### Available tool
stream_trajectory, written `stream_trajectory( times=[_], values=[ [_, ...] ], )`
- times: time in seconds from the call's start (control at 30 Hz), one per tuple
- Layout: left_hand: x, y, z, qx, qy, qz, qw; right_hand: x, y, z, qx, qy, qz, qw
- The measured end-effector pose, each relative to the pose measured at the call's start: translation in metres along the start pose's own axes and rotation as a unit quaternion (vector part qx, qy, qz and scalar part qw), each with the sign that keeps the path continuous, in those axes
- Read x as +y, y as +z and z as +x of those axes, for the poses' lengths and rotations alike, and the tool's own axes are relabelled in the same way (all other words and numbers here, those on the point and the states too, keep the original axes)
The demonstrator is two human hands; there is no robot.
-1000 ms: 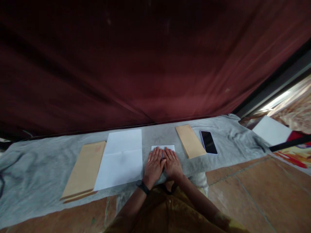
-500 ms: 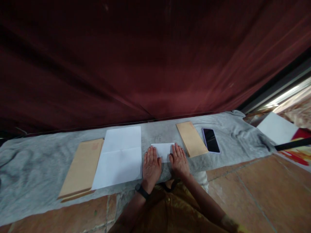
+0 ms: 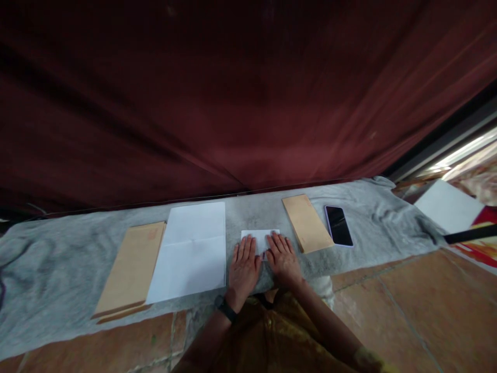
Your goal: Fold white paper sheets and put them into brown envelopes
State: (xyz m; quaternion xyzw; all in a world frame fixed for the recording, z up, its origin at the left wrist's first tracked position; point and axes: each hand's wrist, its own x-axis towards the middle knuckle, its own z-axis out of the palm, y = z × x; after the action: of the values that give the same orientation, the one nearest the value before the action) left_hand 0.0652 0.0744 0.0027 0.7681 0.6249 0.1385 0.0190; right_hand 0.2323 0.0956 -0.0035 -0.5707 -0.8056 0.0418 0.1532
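Observation:
A small folded white paper (image 3: 261, 235) lies on the grey cloth between my hands. My left hand (image 3: 244, 265) rests flat on its left part, fingers stretched out and pointing away from me. On its right part lies my right hand (image 3: 283, 259), also flat with the fingers extended. Both thumbs come close together near the paper's lower edge. The hands cover much of the paper's lower half. To the left lie larger white sheets (image 3: 194, 248) with a crease across the top one. A single brown envelope (image 3: 308, 223) lies just right of my right hand.
A stack of brown envelopes (image 3: 132, 267) lies left of the white sheets. The phone (image 3: 338, 226) is right of the single envelope. Grey cloth (image 3: 58, 259) covers the narrow surface, with a dark red curtain (image 3: 248, 103) behind it. Tiled floor (image 3: 427, 300) shows in front.
Both hands have slid inward over the folded paper and sit closer together, covering more of its lower part. The sheets, envelopes and phone lie as before.

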Motion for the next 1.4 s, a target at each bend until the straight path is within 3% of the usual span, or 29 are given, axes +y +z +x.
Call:
stream_trajectory(
  times=[0.2, 0.4, 0.53, 0.73, 0.83, 0.97, 1.03, 1.07, 1.13, 1.2, 1.27, 1.33, 1.4],
  values=[
    [-0.015, -0.003, -0.012, 0.013, 0.006, -0.003, 1.0, 0.015, -0.001, -0.004, 0.024, 0.001, -0.001, 1.0],
    [-0.025, -0.016, -0.011, -0.038, 0.122, 0.038, 0.991, 0.009, -0.007, -0.008, 0.034, -0.047, 0.03, 0.998],
    [-0.016, -0.027, -0.006, -0.082, 0.174, 0.074, 0.978, -0.006, -0.006, -0.015, 0.019, -0.115, 0.057, 0.992],
    [0.0, -0.04, 0.005, -0.109, 0.193, 0.103, 0.97, -0.02, -0.003, -0.014, 0.007, -0.094, 0.051, 0.994],
    [0.001, -0.052, 0.008, -0.086, 0.204, 0.093, 0.971, -0.024, -0.011, -0.007, -0.013, -0.057, 0.059, 0.997],
    [-0.002, -0.073, 0.008, 0.021, 0.201, 0.022, 0.979, -0.026, -0.031, 0.007, -0.007, 0.023, 0.164, 0.986],
    [-0.006, -0.078, 0.006, 0.1, 0.13, -0.052, 0.985, -0.025, -0.041, 0.015, 0.035, 0.083, 0.285, 0.954],
    [-0.008, -0.078, 0.004, 0.135, 0.074, -0.102, 0.983, -0.025, -0.044, 0.018, 0.057, 0.118, 0.358, 0.924],
    [-0.013, -0.072, 0.0, 0.18, -0.061, -0.232, 0.954, -0.024, -0.047, 0.023, 0.086, 0.184, 0.507, 0.838],
    [-0.016, -0.061, -0.005, 0.169, -0.193, -0.387, 0.886, -0.027, -0.044, 0.023, 0.088, 0.229, 0.63, 0.737],
    [-0.016, -0.05, -0.008, 0.094, -0.288, -0.532, 0.791, -0.033, -0.036, 0.018, 0.083, 0.254, 0.706, 0.656],
    [-0.01, -0.041, -0.011, 0.002, -0.325, -0.636, 0.7, -0.04, -0.024, 0.011, 0.083, 0.275, 0.736, 0.613],
    [-0.001, -0.034, -0.011, -0.04, -0.32, -0.692, 0.646, -0.046, -0.011, 0.004, 0.084, 0.292, 0.738, 0.603]
  ],
)
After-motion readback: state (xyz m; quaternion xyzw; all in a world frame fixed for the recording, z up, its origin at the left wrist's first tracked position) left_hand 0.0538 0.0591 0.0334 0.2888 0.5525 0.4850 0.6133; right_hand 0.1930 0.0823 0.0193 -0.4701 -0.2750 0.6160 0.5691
